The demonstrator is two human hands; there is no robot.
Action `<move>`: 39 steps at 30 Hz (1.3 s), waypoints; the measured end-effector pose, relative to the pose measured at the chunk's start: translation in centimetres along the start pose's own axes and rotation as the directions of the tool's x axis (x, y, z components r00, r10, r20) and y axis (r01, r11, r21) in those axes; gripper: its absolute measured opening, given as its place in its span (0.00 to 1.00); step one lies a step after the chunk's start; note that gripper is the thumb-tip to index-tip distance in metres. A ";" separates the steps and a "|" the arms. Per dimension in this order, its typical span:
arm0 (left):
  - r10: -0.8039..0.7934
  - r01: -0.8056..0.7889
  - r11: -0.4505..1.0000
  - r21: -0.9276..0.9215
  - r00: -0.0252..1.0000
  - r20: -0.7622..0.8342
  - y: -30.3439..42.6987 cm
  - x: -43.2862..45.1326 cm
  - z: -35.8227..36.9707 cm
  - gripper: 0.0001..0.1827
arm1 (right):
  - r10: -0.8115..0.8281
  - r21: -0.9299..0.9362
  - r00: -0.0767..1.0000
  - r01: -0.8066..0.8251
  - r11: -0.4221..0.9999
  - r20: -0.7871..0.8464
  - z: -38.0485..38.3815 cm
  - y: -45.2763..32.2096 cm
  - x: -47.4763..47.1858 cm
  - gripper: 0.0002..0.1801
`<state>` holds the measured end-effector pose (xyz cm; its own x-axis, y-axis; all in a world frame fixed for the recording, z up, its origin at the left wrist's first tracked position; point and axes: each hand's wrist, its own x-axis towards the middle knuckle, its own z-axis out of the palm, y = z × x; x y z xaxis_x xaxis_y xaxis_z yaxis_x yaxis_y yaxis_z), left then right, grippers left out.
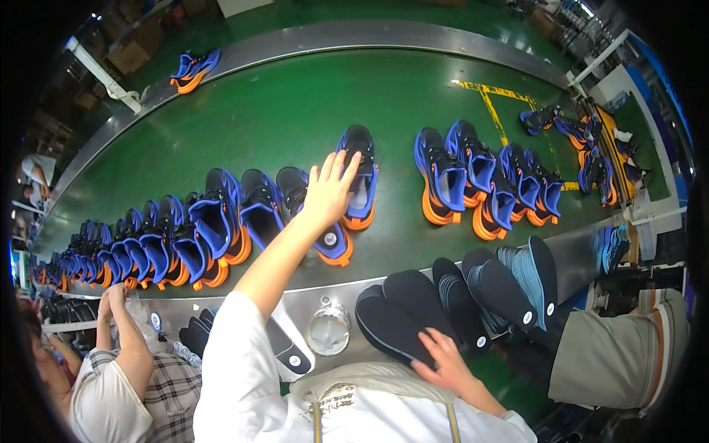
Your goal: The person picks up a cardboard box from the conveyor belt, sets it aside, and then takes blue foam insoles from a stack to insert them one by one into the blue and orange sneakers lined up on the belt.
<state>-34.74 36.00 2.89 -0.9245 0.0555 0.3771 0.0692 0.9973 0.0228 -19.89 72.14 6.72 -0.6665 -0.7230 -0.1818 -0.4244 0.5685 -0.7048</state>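
Observation:
My left hand (330,191) is spread over the side of a black and blue sneaker (360,149) with an orange sole; whether its fingers grip the shoe does not show. Just below the hand sits another sneaker (334,249) with a round sticker on its insole. My right hand (445,361), fingers apart, rests at the lower edge of a pile of black insoles (396,313); whether it pinches one cannot be told. More stacked insoles (487,282) with round white stickers lie to the right. A clear round container (328,332) stands left of the pile, beside a pale template-like piece with an insole (288,354).
A long row of sneakers (216,221) runs left along the green conveyor belt (266,111). Several more sneakers (440,177) stand to the right. A lone shoe (194,69) sits on the far metal rail. One person's arms (130,332) are at left; another person (609,354) is at right.

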 end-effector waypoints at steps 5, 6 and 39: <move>-0.163 0.241 0.912 -0.331 0.955 0.247 -1.0 4.8 3.2 0.37 | -0.051 -0.034 0.972 0.045 0.998 -0.228 -7.3 -0.3 5.0 0.21; -0.172 0.290 0.845 -0.449 0.943 0.286 -0.8 5.4 3.0 0.35 | -0.048 -0.011 0.961 0.047 0.999 -0.273 -8.3 0.3 6.6 0.21; -0.371 0.509 0.418 -0.753 0.852 0.370 4.6 4.1 4.6 0.20 | 0.100 -0.491 0.931 0.092 0.866 0.350 -8.0 5.1 26.9 0.14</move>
<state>-39.92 41.08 0.30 -0.9517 -0.3055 -0.0297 -0.1594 0.4093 0.8984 -44.85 58.74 3.70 -0.4487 -0.7541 -0.4797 -0.7296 0.6190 -0.2907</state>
